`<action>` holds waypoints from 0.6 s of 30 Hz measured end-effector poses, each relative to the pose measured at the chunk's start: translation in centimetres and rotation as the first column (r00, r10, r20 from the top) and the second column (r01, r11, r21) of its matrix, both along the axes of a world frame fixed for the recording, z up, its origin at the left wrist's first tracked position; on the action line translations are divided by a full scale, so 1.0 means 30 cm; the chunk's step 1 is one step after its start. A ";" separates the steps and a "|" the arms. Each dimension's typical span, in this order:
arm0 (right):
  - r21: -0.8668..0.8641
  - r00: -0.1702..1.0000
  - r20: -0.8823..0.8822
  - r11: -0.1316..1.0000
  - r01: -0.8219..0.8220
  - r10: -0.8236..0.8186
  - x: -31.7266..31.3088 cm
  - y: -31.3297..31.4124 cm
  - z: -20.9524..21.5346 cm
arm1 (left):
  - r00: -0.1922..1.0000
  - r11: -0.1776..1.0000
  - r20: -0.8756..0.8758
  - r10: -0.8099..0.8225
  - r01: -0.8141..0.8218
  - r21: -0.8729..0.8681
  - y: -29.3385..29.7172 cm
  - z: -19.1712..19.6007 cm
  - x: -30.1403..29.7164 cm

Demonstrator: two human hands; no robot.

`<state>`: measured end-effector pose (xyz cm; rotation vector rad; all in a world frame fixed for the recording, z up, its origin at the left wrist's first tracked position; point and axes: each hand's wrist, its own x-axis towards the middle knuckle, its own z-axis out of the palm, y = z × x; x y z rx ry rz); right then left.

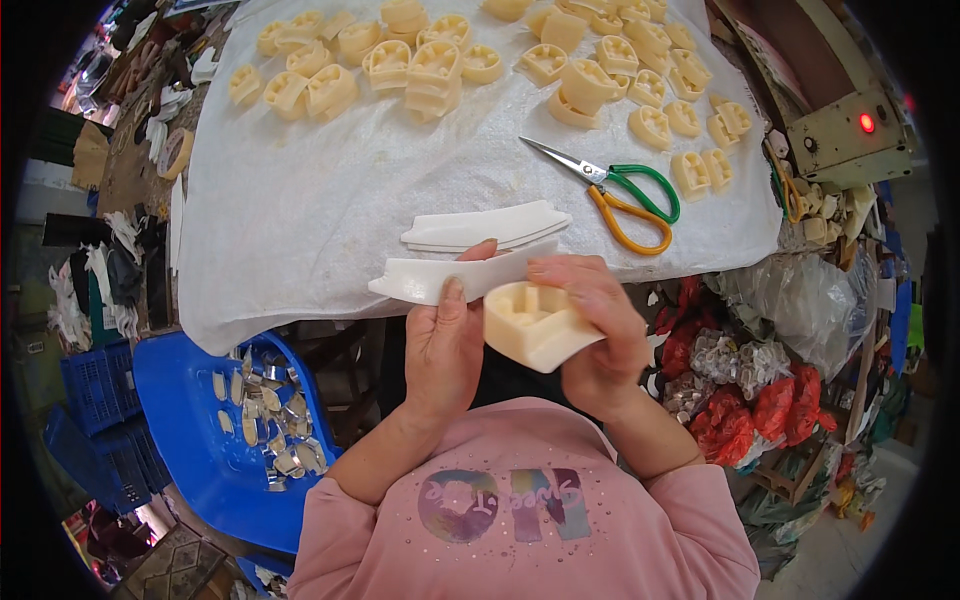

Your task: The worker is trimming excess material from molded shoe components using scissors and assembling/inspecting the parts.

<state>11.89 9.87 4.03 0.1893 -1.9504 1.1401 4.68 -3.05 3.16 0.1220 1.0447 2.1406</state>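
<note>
My left hand (pixel 445 345) pinches a curved white strip (pixel 420 281) between thumb and fingers at the front edge of the table. The strip runs right, and its far end passes behind my right fingers. My right hand (pixel 605 335) is wrapped round a cream plastic shoe heel (pixel 530 320), holding it just right of my left thumb. The heel's hollow, ribbed side faces up. Whether strip and heel touch is hidden. Behind my hands lies a small stack of similar white strips (pixel 485 226). Scissors (pixel 600 182) with one green and one orange handle lie partly open beyond my right hand.
Many cream heels (pixel 435 75) cover the far part of the white cloth (pixel 290 190). A blue chair (pixel 180 400) at the left holds silvery pieces (pixel 285 420). Red and clear plastic bags (pixel 775 400) sit low on the right, below a metal box (pixel 848 138) with a red light.
</note>
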 end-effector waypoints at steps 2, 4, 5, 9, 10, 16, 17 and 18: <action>-0.023 1.000 -0.011 1.000 0.019 -0.019 -0.021 -0.032 -0.033 | 0.999 0.999 -0.028 -0.025 0.026 0.044 -0.013 0.013 0.000; -0.048 0.999 -0.021 0.998 0.036 -0.037 -0.027 -0.042 -0.046 | 0.999 0.995 -0.012 -0.036 0.037 0.096 -0.021 0.026 0.002; -0.022 0.998 -0.031 0.999 0.050 -0.050 -0.030 -0.043 -0.051 | 0.999 0.995 -0.009 -0.032 0.032 0.093 -0.027 0.024 0.002; 0.024 0.999 -0.030 0.999 0.046 -0.045 -0.035 -0.038 -0.057 | 1.000 0.996 -0.001 -0.023 0.023 0.083 -0.036 0.014 0.005; 0.023 0.999 -0.027 0.999 0.048 -0.047 -0.035 -0.036 -0.059 | 1.000 0.996 0.012 -0.012 0.011 0.086 -0.034 0.012 0.006; 0.003 0.997 -0.045 0.998 0.061 -0.060 -0.038 -0.027 -0.065 | 1.000 0.997 -0.021 -0.021 0.023 0.076 -0.018 0.031 0.006; 0.015 0.997 -0.041 0.998 0.060 -0.059 -0.037 -0.021 -0.064 | 0.999 0.997 -0.021 -0.024 0.026 0.075 -0.017 0.031 0.007; 0.027 0.998 -0.038 0.998 0.058 -0.057 -0.034 -0.018 -0.063 | 0.999 0.997 -0.032 -0.024 0.026 0.076 -0.017 0.030 0.008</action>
